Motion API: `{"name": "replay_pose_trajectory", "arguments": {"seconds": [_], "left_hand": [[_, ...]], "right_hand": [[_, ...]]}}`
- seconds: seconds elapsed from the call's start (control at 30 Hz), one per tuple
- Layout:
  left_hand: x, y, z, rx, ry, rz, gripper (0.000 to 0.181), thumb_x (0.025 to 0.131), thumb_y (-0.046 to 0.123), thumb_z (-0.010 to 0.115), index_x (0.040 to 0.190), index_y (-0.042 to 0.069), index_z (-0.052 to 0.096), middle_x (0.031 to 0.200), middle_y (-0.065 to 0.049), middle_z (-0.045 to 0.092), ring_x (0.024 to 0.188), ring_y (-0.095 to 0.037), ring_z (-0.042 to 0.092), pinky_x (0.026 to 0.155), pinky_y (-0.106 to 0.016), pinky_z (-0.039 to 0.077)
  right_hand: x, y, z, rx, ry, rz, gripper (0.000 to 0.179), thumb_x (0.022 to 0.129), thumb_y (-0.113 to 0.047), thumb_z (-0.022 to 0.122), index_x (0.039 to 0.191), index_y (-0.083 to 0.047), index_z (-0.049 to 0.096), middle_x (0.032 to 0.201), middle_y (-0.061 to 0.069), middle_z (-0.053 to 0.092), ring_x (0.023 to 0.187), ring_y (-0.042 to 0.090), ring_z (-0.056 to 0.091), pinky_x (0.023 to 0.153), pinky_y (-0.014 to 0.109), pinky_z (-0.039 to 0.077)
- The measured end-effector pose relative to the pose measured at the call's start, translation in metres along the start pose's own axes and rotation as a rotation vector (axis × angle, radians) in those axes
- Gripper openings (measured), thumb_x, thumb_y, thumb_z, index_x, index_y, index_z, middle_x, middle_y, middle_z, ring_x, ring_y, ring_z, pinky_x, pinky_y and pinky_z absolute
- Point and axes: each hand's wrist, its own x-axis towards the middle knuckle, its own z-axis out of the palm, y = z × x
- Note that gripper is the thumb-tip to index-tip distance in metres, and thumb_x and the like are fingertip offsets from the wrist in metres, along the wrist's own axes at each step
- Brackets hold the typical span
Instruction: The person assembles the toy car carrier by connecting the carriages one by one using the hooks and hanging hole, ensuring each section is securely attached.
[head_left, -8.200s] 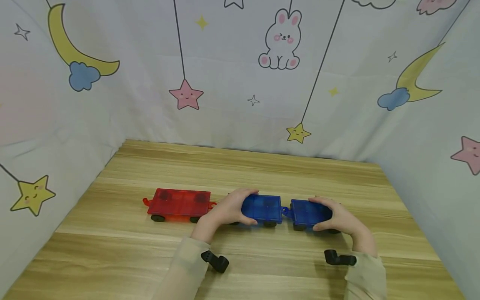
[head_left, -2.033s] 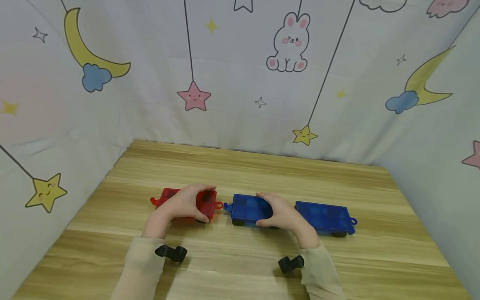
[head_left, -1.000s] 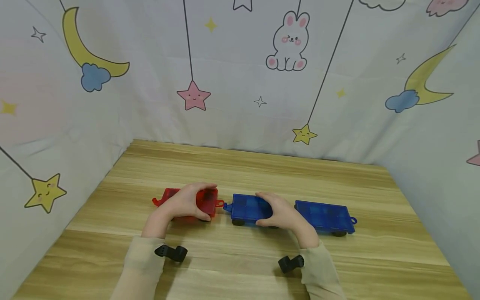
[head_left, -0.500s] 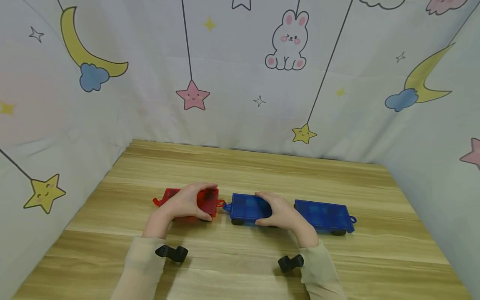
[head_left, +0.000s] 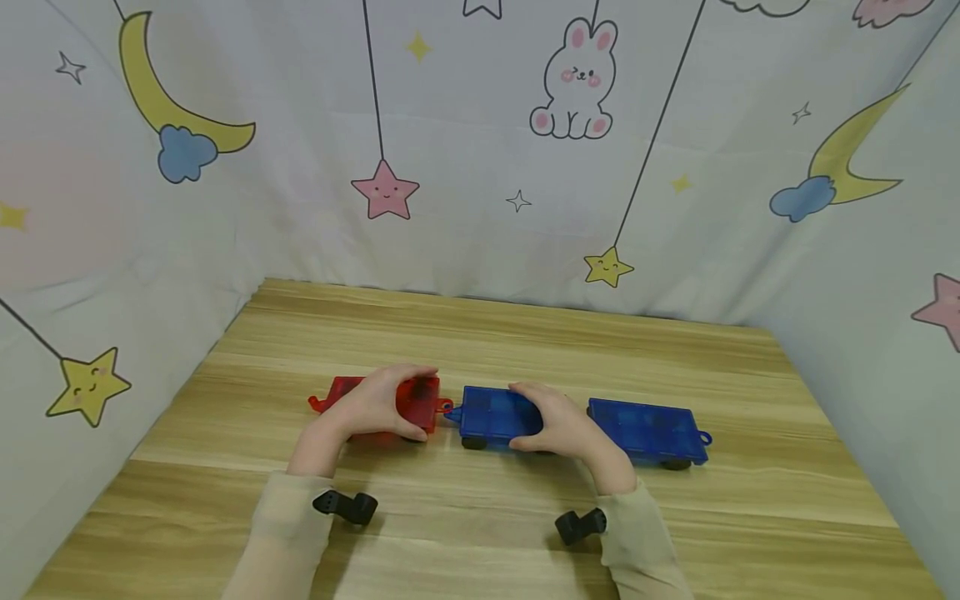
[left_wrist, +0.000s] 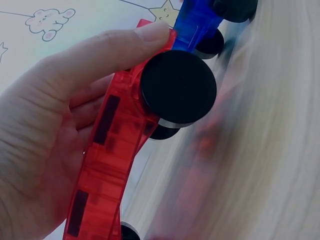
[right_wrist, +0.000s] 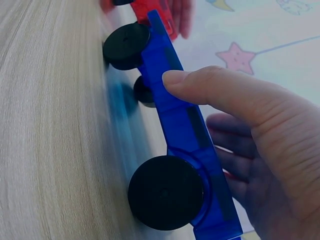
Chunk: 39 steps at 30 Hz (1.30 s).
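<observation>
My left hand [head_left: 367, 404] grips the red toy train car [head_left: 417, 404] from above, its thumb along the near side in the left wrist view. The car's red ring [head_left: 440, 406] overlaps the blue hook [head_left: 452, 413] of the middle blue train car [head_left: 491, 412]; whether the hook sits inside the ring I cannot tell. That blue car is held by my right hand [head_left: 566, 425], thumb on its near side in the right wrist view [right_wrist: 215, 90]. A second blue train car [head_left: 648, 429] stands just right of it; my right hand hides the joint between them.
The cars form a row across the wooden table [head_left: 480, 517]. A white cloth [head_left: 480, 242] printed with stars, moons and a rabbit closes off the back and both sides. A red hook [head_left: 316, 403] points left from the red car's far end.
Since 8.2 s ago, my hands have shifted left, from the two blue cars to the red and middle blue ones. Lately the red car has slid right, closing the gap to the blue hook.
</observation>
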Motion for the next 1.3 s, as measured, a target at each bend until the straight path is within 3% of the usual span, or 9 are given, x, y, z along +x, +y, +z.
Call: {"name": "replay_pose_trajectory", "arguments": {"seconds": [1.1,1.3], "left_hand": [[0.0028,-0.0008,0.0031,0.041,-0.006,0.029,0.091,0.065,0.027,0.092,0.141,0.002,0.049,0.135,-0.014,0.058,0.12,-0.032,0.054,0.094,-0.047,0.052],[0.0034,-0.0007,0.0039,0.048,-0.016,0.008,0.092,0.064,0.028,0.092,0.142,0.004,0.049,0.134,-0.012,0.058,0.119,-0.03,0.055,0.093,-0.046,0.052]], "right_hand": [[0.0009,0.0006,-0.0004,0.011,-0.008,0.017,0.082,0.081,-0.028,0.079,0.149,-0.004,0.04,0.151,0.018,0.042,0.139,0.038,0.04,0.11,0.056,0.036],[0.0,0.0015,-0.0005,0.001,-0.006,0.011,0.082,0.081,-0.03,0.079,0.148,-0.003,0.04,0.151,0.019,0.043,0.138,0.039,0.04,0.11,0.056,0.036]]}}
